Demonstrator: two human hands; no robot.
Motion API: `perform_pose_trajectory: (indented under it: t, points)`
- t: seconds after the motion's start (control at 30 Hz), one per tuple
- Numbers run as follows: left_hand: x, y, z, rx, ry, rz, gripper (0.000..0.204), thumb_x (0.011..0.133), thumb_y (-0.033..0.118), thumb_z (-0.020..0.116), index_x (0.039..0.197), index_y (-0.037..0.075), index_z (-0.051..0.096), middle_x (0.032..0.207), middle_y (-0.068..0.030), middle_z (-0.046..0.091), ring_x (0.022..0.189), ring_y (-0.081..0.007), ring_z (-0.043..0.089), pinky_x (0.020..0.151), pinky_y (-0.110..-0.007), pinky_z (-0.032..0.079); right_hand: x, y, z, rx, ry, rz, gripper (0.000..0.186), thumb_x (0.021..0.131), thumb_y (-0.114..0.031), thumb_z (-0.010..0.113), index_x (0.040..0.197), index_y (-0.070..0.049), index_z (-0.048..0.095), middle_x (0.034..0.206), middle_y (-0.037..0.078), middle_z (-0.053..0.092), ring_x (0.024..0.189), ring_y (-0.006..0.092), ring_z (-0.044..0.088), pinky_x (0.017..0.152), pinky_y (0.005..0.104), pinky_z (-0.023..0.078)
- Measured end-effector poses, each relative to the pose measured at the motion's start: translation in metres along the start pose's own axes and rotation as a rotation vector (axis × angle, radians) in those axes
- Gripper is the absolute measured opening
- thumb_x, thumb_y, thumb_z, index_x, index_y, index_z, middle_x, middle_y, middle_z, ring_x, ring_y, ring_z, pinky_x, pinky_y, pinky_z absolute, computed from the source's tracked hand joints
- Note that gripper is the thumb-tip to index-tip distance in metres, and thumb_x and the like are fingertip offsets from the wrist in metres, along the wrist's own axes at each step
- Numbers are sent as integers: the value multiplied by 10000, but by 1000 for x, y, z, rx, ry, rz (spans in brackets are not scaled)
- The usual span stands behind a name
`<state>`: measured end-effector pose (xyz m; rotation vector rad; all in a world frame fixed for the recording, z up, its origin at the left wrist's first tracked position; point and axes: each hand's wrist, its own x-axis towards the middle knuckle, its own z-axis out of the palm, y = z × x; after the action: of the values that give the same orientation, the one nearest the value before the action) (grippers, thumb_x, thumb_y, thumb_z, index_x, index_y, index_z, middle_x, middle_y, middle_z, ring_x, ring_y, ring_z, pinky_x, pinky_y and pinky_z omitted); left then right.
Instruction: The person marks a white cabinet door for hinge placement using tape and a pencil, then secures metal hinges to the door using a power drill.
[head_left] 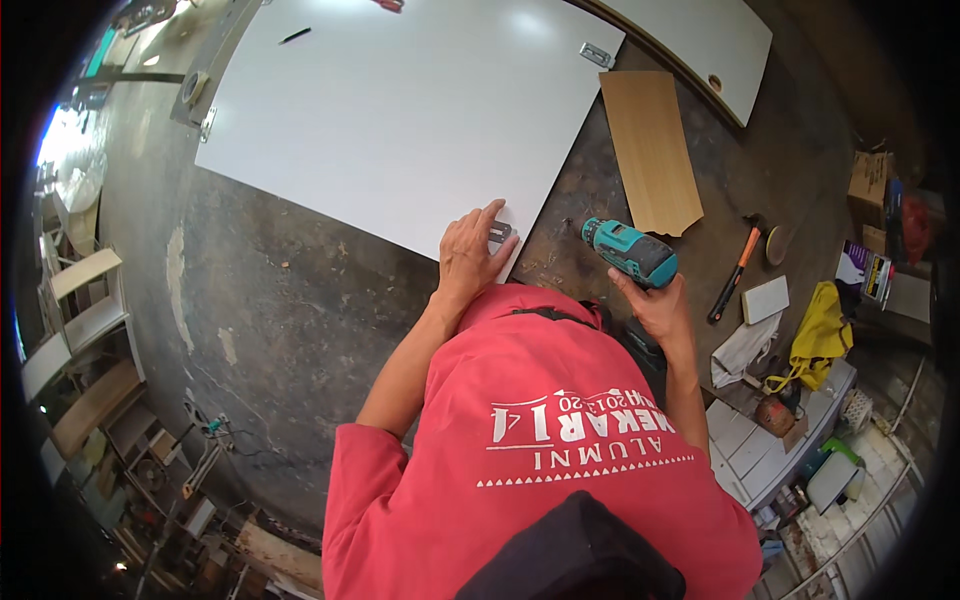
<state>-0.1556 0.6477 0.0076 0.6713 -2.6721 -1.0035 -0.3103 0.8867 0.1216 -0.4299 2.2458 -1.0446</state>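
Note:
My left hand (pixel 470 250) is at the near corner of a large white board (pixel 400 110), its thumb and index finger around a small metal bracket (pixel 500 231), holding it against the surface. My right hand (pixel 655 305) grips a teal and black cordless drill (pixel 630 255), held right of that corner and pointing toward the left. Two more metal fittings sit on the board, one at the far right corner (pixel 597 54) and one at the left edge (pixel 207 124). A dark pen-like item (pixel 294 36) lies near the top left.
A wooden plank (pixel 650 150), another white panel (pixel 730 50) and an orange-handled hammer (pixel 735 270) lie to the right. A yellow bag (pixel 820 330) and a cluttered white slatted surface (pixel 740 460) are at lower right. Furniture pieces and scrap wood (pixel 95 400) crowd the left side.

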Motion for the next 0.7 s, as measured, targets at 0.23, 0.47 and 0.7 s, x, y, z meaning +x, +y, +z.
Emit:
perform_pose_trajectory:
  t: [0.23, 0.47, 0.7]
  points:
    - [12, 2, -8, -21, 4, 10, 614, 792, 242, 800, 1347, 105, 576, 858, -85, 624, 762, -255, 621, 732, -393, 499, 9, 13, -5, 112, 51, 3, 347, 862, -267, 812, 1055, 11, 734, 851, 158, 760, 813, 174, 727, 729, 366, 545]
    - [65, -1, -8, -77, 14, -202, 412, 828, 203, 758, 1213, 96, 661, 656, -63, 544, 567, -217, 553, 575, -355, 466, 32, 1, -23, 213, 42, 91, 356, 881, -235, 803, 1116, 16, 713, 970, 120, 765, 876, 161, 705, 794, 343, 543]
    - [208, 7, 28, -53, 210, 46, 253, 835, 199, 730, 1070, 109, 703, 737, -75, 614, 630, -234, 608, 622, -376, 495, 97, -31, -52, 245, 139, 1, 284, 910, -210, 771, 1093, -2, 706, 872, 53, 715, 736, 101, 637, 683, 281, 508]
